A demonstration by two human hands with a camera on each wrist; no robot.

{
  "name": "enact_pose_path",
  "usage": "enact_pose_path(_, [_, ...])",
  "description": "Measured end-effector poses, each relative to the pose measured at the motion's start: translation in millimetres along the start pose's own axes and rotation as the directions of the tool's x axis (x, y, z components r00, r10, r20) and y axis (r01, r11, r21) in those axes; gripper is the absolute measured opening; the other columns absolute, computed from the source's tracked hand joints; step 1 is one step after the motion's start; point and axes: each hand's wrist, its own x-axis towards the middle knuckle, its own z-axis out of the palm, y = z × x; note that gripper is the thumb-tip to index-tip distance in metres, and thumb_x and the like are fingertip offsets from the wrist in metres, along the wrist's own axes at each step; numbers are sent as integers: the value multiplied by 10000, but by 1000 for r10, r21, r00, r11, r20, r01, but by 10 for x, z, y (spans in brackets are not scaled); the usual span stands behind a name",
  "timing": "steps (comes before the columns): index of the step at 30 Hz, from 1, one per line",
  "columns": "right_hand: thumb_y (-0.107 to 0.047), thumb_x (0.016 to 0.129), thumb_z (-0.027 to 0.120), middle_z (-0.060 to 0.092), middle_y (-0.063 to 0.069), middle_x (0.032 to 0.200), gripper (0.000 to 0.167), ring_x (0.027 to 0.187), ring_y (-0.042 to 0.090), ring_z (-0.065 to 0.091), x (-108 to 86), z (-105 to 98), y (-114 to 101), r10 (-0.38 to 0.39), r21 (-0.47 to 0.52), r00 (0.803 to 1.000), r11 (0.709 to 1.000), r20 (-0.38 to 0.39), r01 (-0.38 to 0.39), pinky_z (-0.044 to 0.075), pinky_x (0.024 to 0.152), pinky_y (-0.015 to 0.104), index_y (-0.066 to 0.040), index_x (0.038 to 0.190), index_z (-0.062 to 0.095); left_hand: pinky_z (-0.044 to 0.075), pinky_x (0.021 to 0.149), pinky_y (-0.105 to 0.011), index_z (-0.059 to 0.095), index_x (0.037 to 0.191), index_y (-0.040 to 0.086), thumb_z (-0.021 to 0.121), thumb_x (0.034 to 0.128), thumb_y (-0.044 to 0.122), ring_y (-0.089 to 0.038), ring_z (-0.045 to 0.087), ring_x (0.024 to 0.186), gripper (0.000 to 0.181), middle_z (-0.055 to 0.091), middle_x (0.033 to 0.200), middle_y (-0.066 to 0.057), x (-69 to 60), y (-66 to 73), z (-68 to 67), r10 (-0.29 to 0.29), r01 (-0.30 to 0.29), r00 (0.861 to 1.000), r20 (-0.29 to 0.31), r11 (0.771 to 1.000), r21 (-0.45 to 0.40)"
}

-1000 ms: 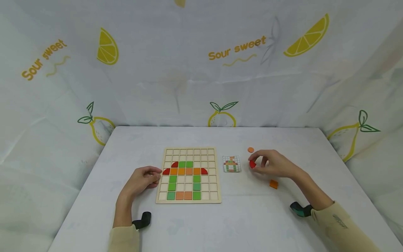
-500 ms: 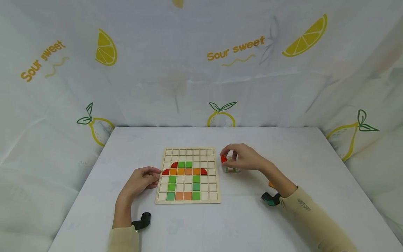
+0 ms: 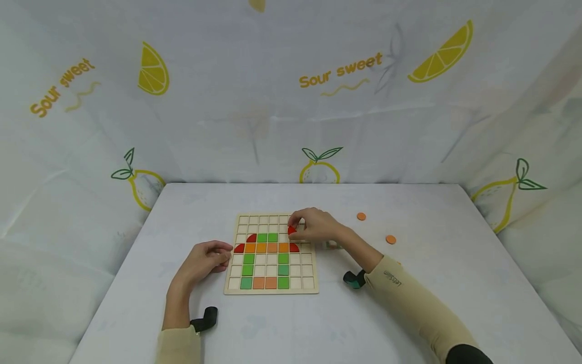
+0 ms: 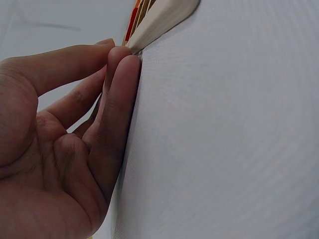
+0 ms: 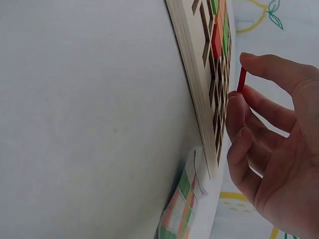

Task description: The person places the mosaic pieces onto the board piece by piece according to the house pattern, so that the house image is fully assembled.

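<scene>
My right hand (image 3: 316, 225) pinches a small red quarter-round tile (image 3: 291, 230) between thumb and fingers, over the right part of the wooden grid board (image 3: 271, 291). In the right wrist view the tile (image 5: 242, 79) is seen edge-on, apart from the board (image 5: 192, 79). Green, orange and red tiles fill part of the grid, with red rounded ones at the ends of the orange row. My left hand (image 3: 206, 260) lies on the table with its fingertips against the board's left edge. In the left wrist view its fingers are loosely bent at the board's edge (image 4: 162, 20).
A picture card (image 3: 334, 245) lies right of the board, partly behind the right forearm. Two orange discs (image 3: 361, 216) (image 3: 391, 239) lie farther right. A sliver of orange piece (image 3: 399, 262) shows by the right sleeve. A lemon-print cloth (image 3: 254, 126) hangs behind the table.
My right hand has carried the red tile leftward from the table's right side, past the card, to above the board. The left hand stays in place.
</scene>
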Motion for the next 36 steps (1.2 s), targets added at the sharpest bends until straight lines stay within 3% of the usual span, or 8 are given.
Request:
enact_pose_path(9, [-381, 870, 780, 647, -102, 881, 246, 745, 100, 549, 146, 120, -119, 45, -75, 999, 996, -7, -46, 444, 656, 272, -205, 1025, 704, 609, 738, -262, 661, 1252, 35, 654, 973, 131, -162, 658, 839, 295, 660, 1036, -96, -2, -9, 1, 26, -26, 1000, 6, 1000, 0])
enact_pose_path(18, [-444, 878, 781, 610, -80, 703, 274, 644, 84, 530, 109, 129, -70, 35, -52, 998, 998, -59, -38, 425, 587, 233, -208, 787, 674, 610, 746, -247, 675, 1227, 58, 656, 970, 128, -161, 662, 841, 267, 659, 1027, -92, -3, -1, 5, 11, -11, 1000, 3, 1000, 0])
enact_pose_path(26, [-273, 914, 749, 668, -59, 791, 103, 722, 76, 565, 64, 110, -55, -55, 18, 999, 998, -3, 55, 467, 670, 230, -179, 916, 706, 611, 746, -248, 672, 1226, 56, 651, 968, 120, -164, 665, 840, 267, 663, 1039, -99, 9, -19, 9, 8, -8, 1000, 1, 1000, 2])
enact_pose_path(36, [-342, 884, 800, 632, -72, 746, 184, 679, 74, 542, 65, 141, -99, -5, -50, 1000, 999, -4, 5, 447, 608, 215, -198, 861, 688, 612, 747, -251, 668, 1231, 51, 646, 970, 121, -158, 667, 841, 271, 665, 1037, -96, 22, -23, -1, 14, -14, 1000, 5, 1000, -5])
